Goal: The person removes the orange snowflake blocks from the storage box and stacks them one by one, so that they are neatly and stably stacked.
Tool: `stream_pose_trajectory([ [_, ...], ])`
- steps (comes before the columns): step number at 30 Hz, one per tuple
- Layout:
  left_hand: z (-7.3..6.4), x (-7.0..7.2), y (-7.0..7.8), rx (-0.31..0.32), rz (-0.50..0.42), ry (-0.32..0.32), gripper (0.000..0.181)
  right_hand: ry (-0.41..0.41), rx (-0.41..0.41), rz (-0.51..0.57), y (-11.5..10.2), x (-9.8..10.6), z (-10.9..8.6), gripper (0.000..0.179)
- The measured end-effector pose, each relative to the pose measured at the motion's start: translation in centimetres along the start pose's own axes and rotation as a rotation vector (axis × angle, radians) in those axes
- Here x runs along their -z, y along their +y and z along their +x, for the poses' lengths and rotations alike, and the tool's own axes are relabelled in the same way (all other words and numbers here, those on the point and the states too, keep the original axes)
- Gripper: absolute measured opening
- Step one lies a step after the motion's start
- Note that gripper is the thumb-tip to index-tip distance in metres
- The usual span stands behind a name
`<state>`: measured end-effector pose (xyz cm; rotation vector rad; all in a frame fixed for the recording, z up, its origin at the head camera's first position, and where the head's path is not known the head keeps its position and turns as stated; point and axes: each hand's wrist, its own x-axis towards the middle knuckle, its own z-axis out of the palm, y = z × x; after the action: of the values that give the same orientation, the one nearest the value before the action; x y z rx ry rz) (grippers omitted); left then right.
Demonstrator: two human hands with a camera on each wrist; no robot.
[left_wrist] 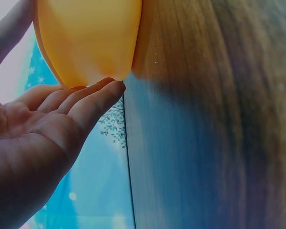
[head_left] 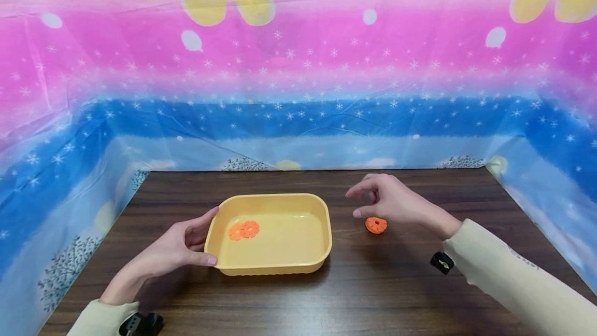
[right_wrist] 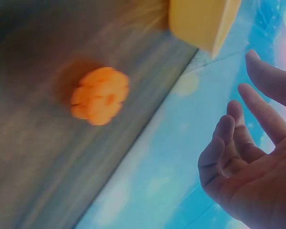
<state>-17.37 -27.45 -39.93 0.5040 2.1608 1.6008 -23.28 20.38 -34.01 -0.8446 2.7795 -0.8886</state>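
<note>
My left hand [head_left: 170, 250] holds the left end of a yellow plastic tray [head_left: 275, 269], thumb at the near corner and fingers at the far one. Up close in the left wrist view, the fingers [left_wrist: 88, 100] lie along the tray's outer wall. Inside the tray, toward its left, two orange notched discs [head_left: 250, 228] overlap flat on the floor. To the right of the tray, a small stack of orange notched discs [head_left: 376, 225] sits on the table. Above that stack hovers my right hand [head_left: 394, 201], empty, with thumb and fingers apart.
The dark wood-grain table [head_left: 396, 294] is bounded at the back and sides by a patterned cloth [head_left: 298, 123] hanging in pink and blue. A black wrist camera [head_left: 442, 262] sits below the right sleeve, another [head_left: 140, 324] at the left wrist.
</note>
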Motion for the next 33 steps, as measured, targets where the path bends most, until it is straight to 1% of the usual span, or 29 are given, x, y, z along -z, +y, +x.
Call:
stream_pose_trajectory([
  [7, 0.0, 0.1, 0.2, -0.001, 0.007, 0.002, 0.108, -0.039, 0.119, -0.005, -3.2, 0.1, 2.9, 0.034],
  [13, 0.0, 0.1, 0.1, 0.003, 0.001, 0.004, 0.109, -0.121, 0.144, 0.031, -6.2, -0.8, 6.0, 0.034],
  [18, 0.0, 0.0, 0.0, 0.002, -0.008, 0.004, 0.108, -0.205, 0.19, 0.08, -7.7, -2.4, 8.8, 0.037],
  [24, -0.1, -0.1, -0.1, 0.008, -0.015, 0.014, 0.109, -0.343, 0.27, 0.158, -8.8, -4.3, 11.6, 0.041],
  [29, -0.1, -0.1, -0.2, 0.004, -0.016, 0.01, 0.109, -0.437, 0.268, 0.233, -9.5, -6.4, 13.1, 0.043],
  [33, -0.1, -0.1, -0.1, 0.013, -0.015, 0.008, 0.109, -0.495, 0.265, 0.256, -9.9, -8.1, 14.0, 0.045],
])
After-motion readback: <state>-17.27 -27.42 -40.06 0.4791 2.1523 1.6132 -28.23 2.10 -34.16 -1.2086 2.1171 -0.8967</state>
